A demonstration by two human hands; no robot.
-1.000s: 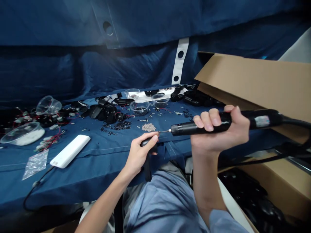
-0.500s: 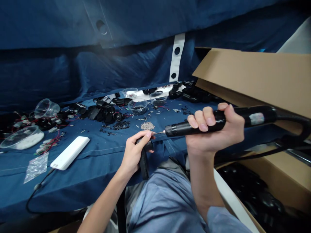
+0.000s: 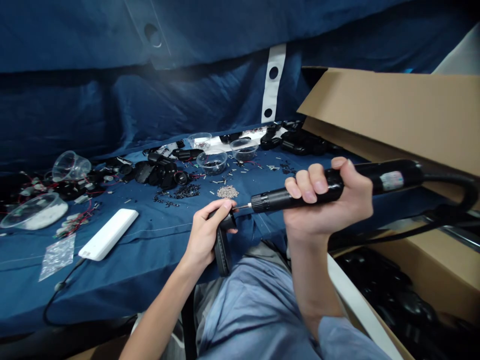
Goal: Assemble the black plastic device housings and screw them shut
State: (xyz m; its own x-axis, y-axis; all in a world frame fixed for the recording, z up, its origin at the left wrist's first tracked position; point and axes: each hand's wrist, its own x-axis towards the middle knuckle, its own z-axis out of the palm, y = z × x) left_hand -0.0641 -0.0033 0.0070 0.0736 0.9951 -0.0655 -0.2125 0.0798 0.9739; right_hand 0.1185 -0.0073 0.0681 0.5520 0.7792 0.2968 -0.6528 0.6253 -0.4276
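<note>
My right hand (image 3: 330, 200) is wrapped round a black electric screwdriver (image 3: 375, 181), held level with its bit pointing left. The bit tip touches a black plastic part (image 3: 222, 245) that my left hand (image 3: 208, 231) grips near its top, just over the table's front edge. A black cable runs from the screwdriver's rear off to the right. A small heap of silver screws (image 3: 227, 191) lies on the blue cloth just behind my left hand.
Blue cloth (image 3: 150, 250) covers the table. On it lie a white power bank (image 3: 108, 240) with a cable, clear plastic cups (image 3: 212, 161), black parts (image 3: 161, 172), red wires and a small bag (image 3: 57, 256). An open cardboard box (image 3: 393, 115) with black parts stands at right.
The view has shifted a little; both hands and the screwdriver sit slightly further left and lower. The bit stays against the black part.
</note>
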